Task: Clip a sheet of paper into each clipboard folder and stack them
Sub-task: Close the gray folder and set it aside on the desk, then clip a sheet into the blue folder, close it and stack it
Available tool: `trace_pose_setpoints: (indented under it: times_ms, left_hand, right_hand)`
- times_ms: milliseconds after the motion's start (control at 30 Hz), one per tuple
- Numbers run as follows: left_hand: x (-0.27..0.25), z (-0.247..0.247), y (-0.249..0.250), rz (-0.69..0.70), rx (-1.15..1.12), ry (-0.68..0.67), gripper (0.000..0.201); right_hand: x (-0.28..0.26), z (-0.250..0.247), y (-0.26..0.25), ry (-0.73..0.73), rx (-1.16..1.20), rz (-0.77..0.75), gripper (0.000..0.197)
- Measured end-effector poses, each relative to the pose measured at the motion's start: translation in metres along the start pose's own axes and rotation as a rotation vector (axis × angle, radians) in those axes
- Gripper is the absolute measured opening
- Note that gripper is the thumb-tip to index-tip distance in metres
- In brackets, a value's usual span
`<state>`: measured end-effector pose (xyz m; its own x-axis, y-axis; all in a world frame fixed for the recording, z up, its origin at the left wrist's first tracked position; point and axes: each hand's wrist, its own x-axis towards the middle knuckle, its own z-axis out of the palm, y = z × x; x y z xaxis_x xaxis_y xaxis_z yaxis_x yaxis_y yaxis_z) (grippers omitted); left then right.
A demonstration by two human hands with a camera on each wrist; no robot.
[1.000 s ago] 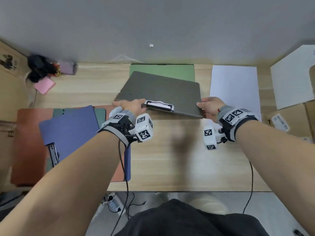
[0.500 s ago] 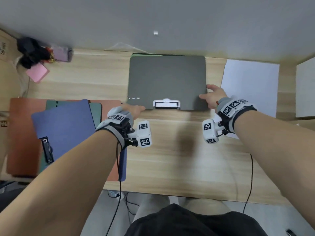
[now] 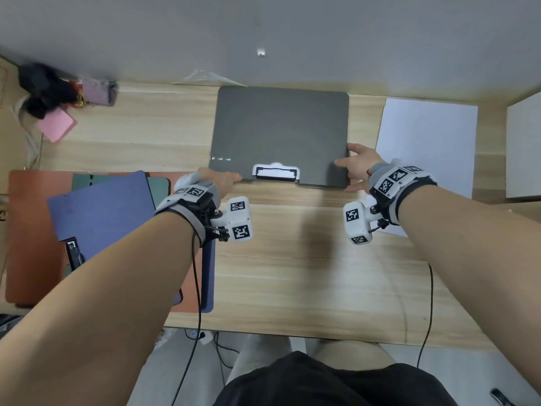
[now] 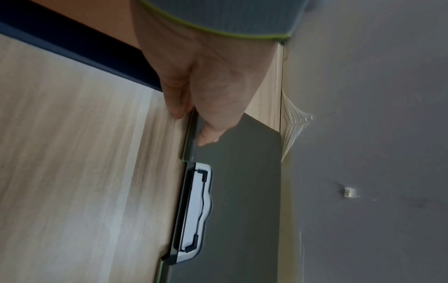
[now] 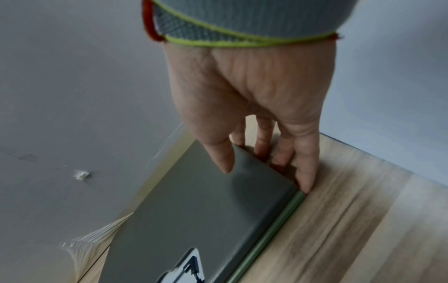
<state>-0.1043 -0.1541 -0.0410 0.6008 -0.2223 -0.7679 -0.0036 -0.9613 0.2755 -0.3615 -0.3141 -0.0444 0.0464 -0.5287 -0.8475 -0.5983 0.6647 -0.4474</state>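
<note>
I hold the grey clipboard folder (image 3: 279,133) flat on a green one at the wooden counter's (image 3: 292,273) far edge, my left hand (image 3: 221,181) pinching its near-left corner, my right hand (image 3: 355,165) its right edge, thumb on top. Stiff, smooth, matte board; I judge it light and slippery, best gripped at the edges, clear of the white clip (image 3: 276,173)

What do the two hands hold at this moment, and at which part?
Both hold the grey clipboard folder at its near edge: the left hand pinches the near-left corner, the right hand the near-right corner, thumbs on top.
</note>
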Motion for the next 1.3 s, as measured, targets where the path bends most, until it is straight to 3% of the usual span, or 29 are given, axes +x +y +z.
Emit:
trace_pose_setpoints:
  times_ms: [167,300,367,500,633,800,1067,1167,1300]
  left_hand:
    - [-0.014,-0.003,0.010,0.026,-0.166,-0.006,0.065]
    - [-0.026,0.005,0.025,0.137,-0.068,0.077,0.088]
    - [-0.028,0.015,0.030,0.197,0.008,0.062,0.075]
    - [-0.071,0.042,0.048,0.359,0.153,-0.099,0.040]
    - [-0.096,0.091,0.053,0.424,0.169,-0.268,0.027]
    - [-0.109,0.159,0.056,0.448,0.258,-0.435,0.043]
    - [-0.123,0.216,0.082,0.335,0.213,-0.593,0.089]
    - [-0.123,0.229,0.092,0.271,0.104,-0.596,0.091]
    - [-0.123,0.237,0.101,0.272,0.078,-0.596,0.080]
  right_hand:
    - [0.003,-0.003,0.005,0.020,-0.007,-0.022,0.058]
    - [-0.004,-0.012,0.009,0.141,-0.098,-0.107,0.054]
    - [-0.011,-0.025,0.011,0.211,-0.127,-0.134,0.053]
    - [-0.023,-0.062,0.034,0.350,-0.223,-0.119,0.053]
    - [-0.033,-0.086,0.069,0.341,-0.306,-0.066,0.054]
    - [-0.032,-0.096,0.107,0.236,-0.414,-0.081,0.056]
    - [-0.014,-0.120,0.106,0.284,-0.454,-0.151,0.049]
    - [-0.010,-0.133,0.105,0.282,-0.463,-0.158,0.045]
    - [-0.008,-0.138,0.101,0.275,-0.434,-0.155,0.045]
